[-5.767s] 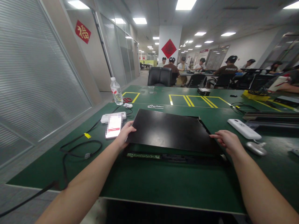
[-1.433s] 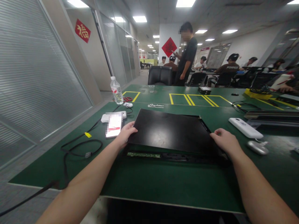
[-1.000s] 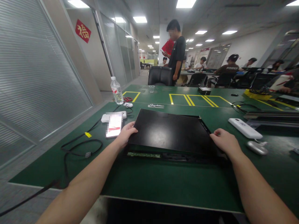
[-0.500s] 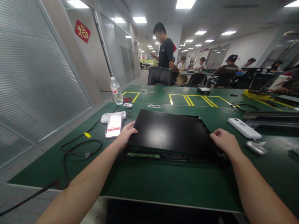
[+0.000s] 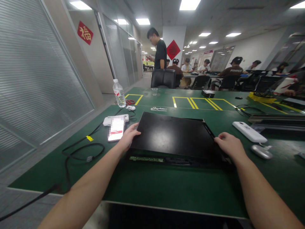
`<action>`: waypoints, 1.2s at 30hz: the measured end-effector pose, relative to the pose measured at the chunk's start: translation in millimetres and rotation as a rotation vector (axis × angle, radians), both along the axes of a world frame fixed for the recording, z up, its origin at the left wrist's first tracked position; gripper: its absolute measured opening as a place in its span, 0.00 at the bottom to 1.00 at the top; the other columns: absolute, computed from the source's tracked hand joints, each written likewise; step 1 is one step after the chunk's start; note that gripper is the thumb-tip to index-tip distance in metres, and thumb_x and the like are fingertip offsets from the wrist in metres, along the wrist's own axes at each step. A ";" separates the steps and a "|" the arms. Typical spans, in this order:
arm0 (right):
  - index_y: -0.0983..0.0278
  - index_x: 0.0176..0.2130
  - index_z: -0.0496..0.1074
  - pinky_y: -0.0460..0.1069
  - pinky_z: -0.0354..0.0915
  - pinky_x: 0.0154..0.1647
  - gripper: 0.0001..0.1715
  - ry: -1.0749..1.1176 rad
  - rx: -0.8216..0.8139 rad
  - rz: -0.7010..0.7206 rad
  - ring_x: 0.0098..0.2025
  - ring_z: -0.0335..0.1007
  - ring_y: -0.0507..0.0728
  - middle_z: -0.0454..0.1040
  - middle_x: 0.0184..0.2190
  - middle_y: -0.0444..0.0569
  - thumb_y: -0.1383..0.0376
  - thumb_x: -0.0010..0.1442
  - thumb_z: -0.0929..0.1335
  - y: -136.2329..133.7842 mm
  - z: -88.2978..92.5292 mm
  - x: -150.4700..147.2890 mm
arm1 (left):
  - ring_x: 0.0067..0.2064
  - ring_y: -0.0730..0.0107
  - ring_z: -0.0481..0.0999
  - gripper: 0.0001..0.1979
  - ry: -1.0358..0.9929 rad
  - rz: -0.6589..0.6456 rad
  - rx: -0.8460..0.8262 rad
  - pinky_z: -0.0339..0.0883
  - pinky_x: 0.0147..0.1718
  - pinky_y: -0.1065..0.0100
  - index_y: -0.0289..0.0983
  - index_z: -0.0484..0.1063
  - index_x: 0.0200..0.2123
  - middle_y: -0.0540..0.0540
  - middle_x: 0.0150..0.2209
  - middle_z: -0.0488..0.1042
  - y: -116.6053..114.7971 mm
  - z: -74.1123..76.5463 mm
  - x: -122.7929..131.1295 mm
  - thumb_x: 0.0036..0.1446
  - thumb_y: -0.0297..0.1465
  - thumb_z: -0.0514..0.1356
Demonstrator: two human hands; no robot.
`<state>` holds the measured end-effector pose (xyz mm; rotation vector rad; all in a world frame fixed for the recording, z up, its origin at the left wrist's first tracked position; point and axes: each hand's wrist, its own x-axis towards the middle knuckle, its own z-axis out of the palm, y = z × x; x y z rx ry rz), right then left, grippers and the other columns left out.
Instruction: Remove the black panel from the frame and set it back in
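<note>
A flat black panel (image 5: 171, 135) lies tilted over a dark frame on the green table (image 5: 176, 187). My left hand (image 5: 129, 136) grips the panel's left edge, with the thumb on top and the other fingers partly hidden. At the right edge, my right hand (image 5: 227, 143) is closed on the panel between thumb and bent fingers. Below the panel's near edge, a green circuit board strip (image 5: 146, 159) shows in the frame. A lit phone (image 5: 116, 128) lies just beyond my left wrist.
A water bottle (image 5: 119, 93), red-handled scissors (image 5: 130, 102) and a black cable (image 5: 83, 145) are on the left. A white power bank (image 5: 249, 131) and a silver mouse-like device (image 5: 261, 151) lie right. A standing person (image 5: 160, 52) is beyond the chair (image 5: 163, 78).
The standing person in the background has moved left, uncovering a red wall sign. My hands and the panel have hardly moved.
</note>
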<state>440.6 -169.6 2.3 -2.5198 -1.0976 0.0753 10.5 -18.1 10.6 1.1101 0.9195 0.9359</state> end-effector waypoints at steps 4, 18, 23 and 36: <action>0.58 0.30 0.71 0.52 0.58 0.30 0.10 0.023 0.017 -0.007 0.31 0.68 0.60 0.75 0.28 0.51 0.55 0.54 0.66 -0.2 -0.2 0.8 | 0.55 0.50 0.79 0.33 -0.036 0.008 0.036 0.74 0.52 0.56 0.37 0.72 0.59 0.41 0.54 0.80 1.0 0.3 1.3 0.45 0.27 0.67; 0.58 0.28 0.71 0.53 0.59 0.31 0.09 0.046 0.058 -0.007 0.31 0.68 0.61 0.74 0.26 0.50 0.56 0.52 0.67 -0.4 0.7 -0.1 | 0.70 0.43 0.59 0.28 0.292 0.091 0.250 0.59 0.65 0.52 0.39 0.78 0.52 0.39 0.75 0.50 20.7 -25.7 -6.4 0.44 0.33 0.71; 0.58 0.28 0.72 0.53 0.59 0.31 0.10 0.048 0.066 -0.012 0.30 0.68 0.61 0.73 0.26 0.50 0.56 0.52 0.67 -0.4 0.5 0.5 | 0.69 0.44 0.61 0.28 0.500 0.085 0.326 0.57 0.66 0.53 0.35 0.78 0.52 0.35 0.73 0.55 25.7 -33.7 -6.9 0.45 0.34 0.70; 0.58 0.27 0.73 0.53 0.60 0.32 0.09 0.139 0.093 -0.069 0.34 0.70 0.62 0.78 0.29 0.51 0.57 0.50 0.67 -0.3 5.1 -0.9 | 0.68 0.47 0.65 0.25 0.671 0.073 0.393 0.57 0.65 0.56 0.35 0.79 0.49 0.34 0.70 0.60 30.3 -32.7 -6.2 0.45 0.35 0.69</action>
